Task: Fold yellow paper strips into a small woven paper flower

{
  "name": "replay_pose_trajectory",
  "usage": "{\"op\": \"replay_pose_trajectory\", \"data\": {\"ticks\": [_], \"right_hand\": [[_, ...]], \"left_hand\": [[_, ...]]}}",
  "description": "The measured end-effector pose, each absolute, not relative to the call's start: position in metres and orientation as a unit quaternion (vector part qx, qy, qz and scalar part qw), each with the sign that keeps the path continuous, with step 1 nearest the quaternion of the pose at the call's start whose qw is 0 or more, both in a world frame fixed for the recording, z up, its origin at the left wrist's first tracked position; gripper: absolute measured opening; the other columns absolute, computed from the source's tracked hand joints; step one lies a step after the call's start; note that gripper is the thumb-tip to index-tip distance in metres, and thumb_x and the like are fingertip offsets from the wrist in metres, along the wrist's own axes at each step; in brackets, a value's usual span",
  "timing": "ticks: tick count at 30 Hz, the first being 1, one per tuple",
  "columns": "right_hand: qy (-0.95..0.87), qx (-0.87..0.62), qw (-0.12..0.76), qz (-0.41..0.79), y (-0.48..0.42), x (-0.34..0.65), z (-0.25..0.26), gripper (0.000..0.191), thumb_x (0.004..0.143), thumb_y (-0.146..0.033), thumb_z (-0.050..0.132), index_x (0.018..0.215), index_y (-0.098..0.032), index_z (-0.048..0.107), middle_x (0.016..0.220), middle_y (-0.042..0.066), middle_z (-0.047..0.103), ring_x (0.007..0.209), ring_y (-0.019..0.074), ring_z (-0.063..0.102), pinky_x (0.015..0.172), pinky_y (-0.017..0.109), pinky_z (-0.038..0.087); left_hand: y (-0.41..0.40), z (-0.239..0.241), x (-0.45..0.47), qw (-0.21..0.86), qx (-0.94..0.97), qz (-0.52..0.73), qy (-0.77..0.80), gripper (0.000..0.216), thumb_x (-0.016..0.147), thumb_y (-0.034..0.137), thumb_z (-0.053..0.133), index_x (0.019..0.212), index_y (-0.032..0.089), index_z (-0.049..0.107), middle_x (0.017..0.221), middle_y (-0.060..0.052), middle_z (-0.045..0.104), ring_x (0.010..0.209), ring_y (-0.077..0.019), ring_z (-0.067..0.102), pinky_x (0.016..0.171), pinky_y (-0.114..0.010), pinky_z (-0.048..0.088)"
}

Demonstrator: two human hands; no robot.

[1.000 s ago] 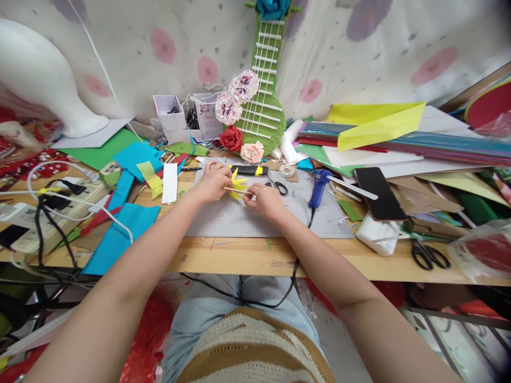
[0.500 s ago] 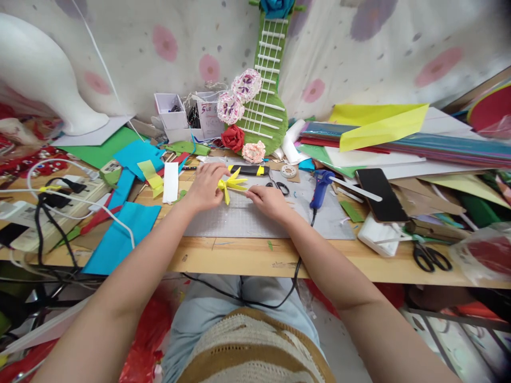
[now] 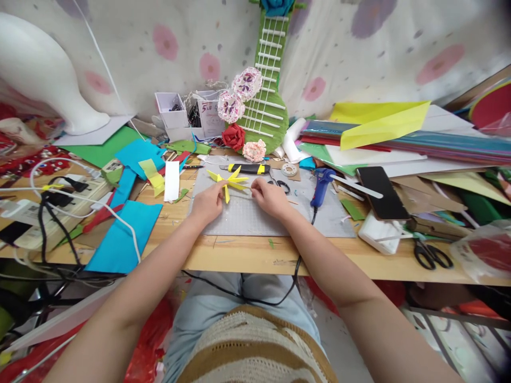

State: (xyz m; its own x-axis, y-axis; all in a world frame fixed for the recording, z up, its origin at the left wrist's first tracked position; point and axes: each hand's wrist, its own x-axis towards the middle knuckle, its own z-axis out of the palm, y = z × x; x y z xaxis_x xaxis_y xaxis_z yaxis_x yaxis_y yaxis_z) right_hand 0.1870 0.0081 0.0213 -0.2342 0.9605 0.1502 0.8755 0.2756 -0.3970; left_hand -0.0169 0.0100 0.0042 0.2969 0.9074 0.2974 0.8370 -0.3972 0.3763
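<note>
A yellow paper flower [image 3: 236, 184] with narrow pointed petals is above the grey cutting mat [image 3: 247, 222]. My left hand [image 3: 208, 203] is closed on one of its petals, thumb and forefinger pinched together. On the other side, my right hand [image 3: 270, 198] pinches the thin stick at the flower's centre; the fingers hide most of it. Behind the flower lies a yellow-and-black utility knife [image 3: 247, 168]. Small black-handled scissors [image 3: 282, 185] sit just past my right hand, partly covered by it.
A blue glue gun [image 3: 320, 189] rests on the mat's right side, its black cord trailing over the table edge. Farther right are a phone [image 3: 382, 192] and black scissors [image 3: 431, 254]. Blue crepe paper [image 3: 125, 236] and a power strip [image 3: 59, 213] lie left. A green guitar-shaped decoration [image 3: 269, 114] stands behind.
My left hand has moved down and now pinches a petal from the near side, so more petals show on the left. My right hand has shifted slightly up and right.
</note>
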Motion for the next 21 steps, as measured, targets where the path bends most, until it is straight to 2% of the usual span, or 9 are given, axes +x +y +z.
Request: {"op": "replay_pose_trajectory", "data": {"ticks": [3,7,9,12,16,21], "right_hand": [[-0.752,-0.600,0.241,0.128,0.010,0.191,0.021,0.016,0.086,-0.029,0.045,0.095,-0.021,0.055,0.087,0.002,0.067,0.076,0.0161,0.059,0.062,0.024,0.034],[-0.725,-0.604,0.301,0.135,0.013,0.193,0.020,0.022,0.085,-0.039,0.046,0.087,-0.020,0.056,0.083,0.003,0.065,0.069,0.0140,0.055,0.059,0.024,0.034],[-0.720,-0.601,0.318,0.136,0.013,0.192,0.020,0.023,0.085,-0.039,0.046,0.086,-0.019,0.056,0.082,0.002,0.064,0.067,0.0132,0.054,0.059,0.024,0.034],[-0.721,-0.588,0.343,0.131,0.011,0.189,0.020,0.023,0.086,-0.038,0.045,0.088,-0.019,0.057,0.082,0.002,0.064,0.068,0.0130,0.055,0.061,0.024,0.036],[-0.756,-0.546,0.336,0.133,0.010,0.185,0.017,0.021,0.087,-0.032,0.044,0.095,-0.020,0.060,0.089,0.002,0.066,0.079,0.0137,0.058,0.069,0.024,0.039],[-0.811,-0.499,0.280,0.122,0.012,0.184,0.013,0.025,0.090,-0.030,0.041,0.098,-0.021,0.062,0.102,0.003,0.066,0.092,0.0151,0.058,0.077,0.025,0.039]], "left_hand": [[0.011,-0.001,-0.017,0.082,0.806,0.234,0.537,0.046,0.071,0.006,0.040,0.112,0.022,0.056,0.092,0.000,0.066,0.085,-0.0154,0.061,0.072,-0.025,0.045],[0.015,-0.003,-0.015,0.061,0.826,0.218,0.515,0.033,0.074,0.007,0.039,0.092,0.023,0.062,0.092,-0.001,0.065,0.083,-0.0160,0.060,0.068,-0.026,0.044],[0.019,-0.003,-0.011,0.034,0.841,0.212,0.497,0.031,0.074,0.006,0.039,0.088,0.022,0.062,0.089,-0.002,0.064,0.083,-0.0168,0.059,0.067,-0.027,0.043],[0.023,-0.001,-0.006,0.010,0.857,0.206,0.473,0.031,0.074,0.007,0.039,0.091,0.021,0.061,0.093,-0.004,0.062,0.086,-0.0179,0.059,0.068,-0.028,0.044],[0.021,-0.002,-0.005,0.045,0.846,0.242,0.474,0.041,0.071,0.004,0.039,0.104,0.021,0.056,0.103,-0.005,0.058,0.093,-0.0170,0.057,0.073,-0.027,0.045],[0.014,0.000,-0.024,0.094,0.752,0.336,0.560,0.044,0.067,0.002,0.038,0.106,0.021,0.047,0.083,0.000,0.059,0.074,-0.0129,0.057,0.066,-0.024,0.045]]}}
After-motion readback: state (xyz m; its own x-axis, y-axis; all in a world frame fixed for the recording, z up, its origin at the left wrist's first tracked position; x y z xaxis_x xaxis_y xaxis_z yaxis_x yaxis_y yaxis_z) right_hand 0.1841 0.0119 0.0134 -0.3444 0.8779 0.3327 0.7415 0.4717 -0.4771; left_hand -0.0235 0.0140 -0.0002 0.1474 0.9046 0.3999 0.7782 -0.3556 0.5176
